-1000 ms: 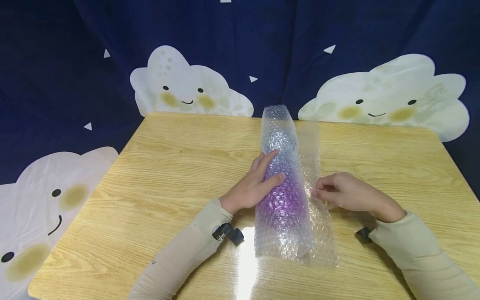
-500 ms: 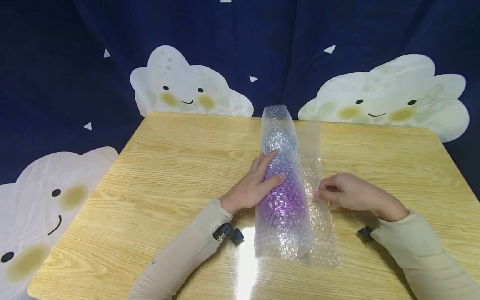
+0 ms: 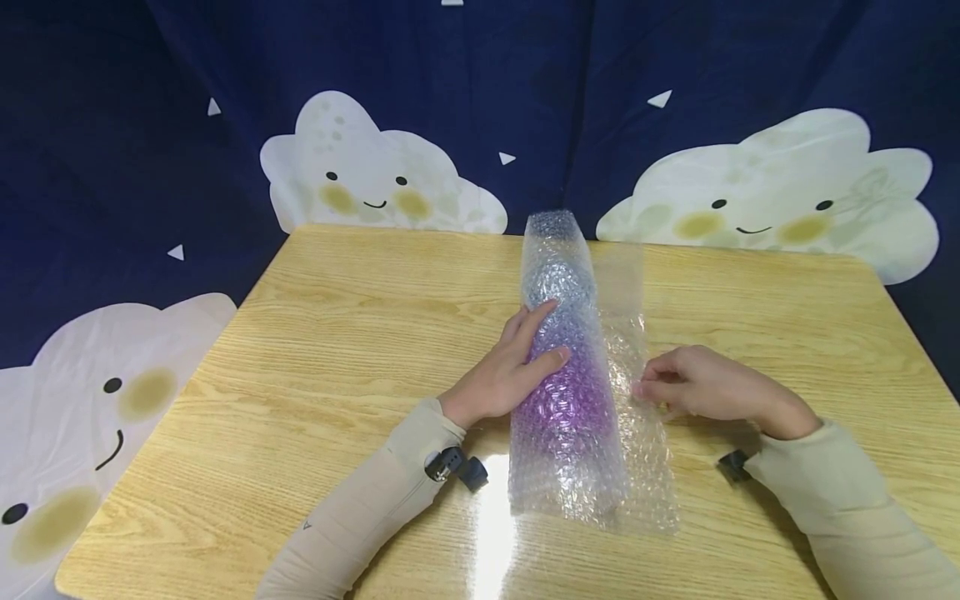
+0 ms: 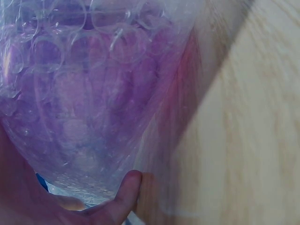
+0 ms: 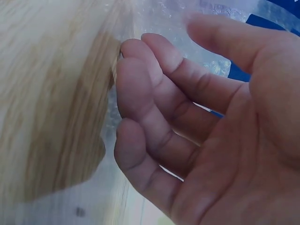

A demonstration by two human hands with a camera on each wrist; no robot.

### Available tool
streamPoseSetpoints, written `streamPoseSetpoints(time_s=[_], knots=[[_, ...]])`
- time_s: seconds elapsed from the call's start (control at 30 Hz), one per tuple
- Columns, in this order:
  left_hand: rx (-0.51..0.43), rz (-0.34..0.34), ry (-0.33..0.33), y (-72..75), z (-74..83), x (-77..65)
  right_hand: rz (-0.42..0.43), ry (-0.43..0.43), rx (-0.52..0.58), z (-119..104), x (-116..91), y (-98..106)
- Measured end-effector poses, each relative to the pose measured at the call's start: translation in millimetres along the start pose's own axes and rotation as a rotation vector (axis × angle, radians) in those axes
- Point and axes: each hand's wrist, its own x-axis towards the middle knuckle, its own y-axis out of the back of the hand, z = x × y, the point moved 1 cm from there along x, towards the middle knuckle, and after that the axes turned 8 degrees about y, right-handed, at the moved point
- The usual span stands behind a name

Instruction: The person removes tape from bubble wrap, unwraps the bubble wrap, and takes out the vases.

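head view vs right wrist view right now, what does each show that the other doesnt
Only the head view: the left hand resting on the bubble wrap, and the printed clouds beyond the tabletop.
Only the right wrist view: the right hand from its palm side, with four fingertips in a row.
Both: the right hand itself, some bubble wrap and part of the wood-grain tabletop.
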Motion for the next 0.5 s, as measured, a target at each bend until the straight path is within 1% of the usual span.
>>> streamPoseSetpoints(time_s=[0.07,0.27,0.5], knots=[[0.001,0.0,-0.003,-0.1,0.1,0.1,-0.003,0.001,0.006,1.0,-0.5,0.3],[0.006,-0.001,-0.002,0.0,0.4,0.1,-0.017,-0.031,0.031,6.0,-2.2,2.5],[0.007,-0.002,-0.004,0.2,0.9,0.3,-0.007,-0.016,-0.019,8.1,-4.9,6.2]])
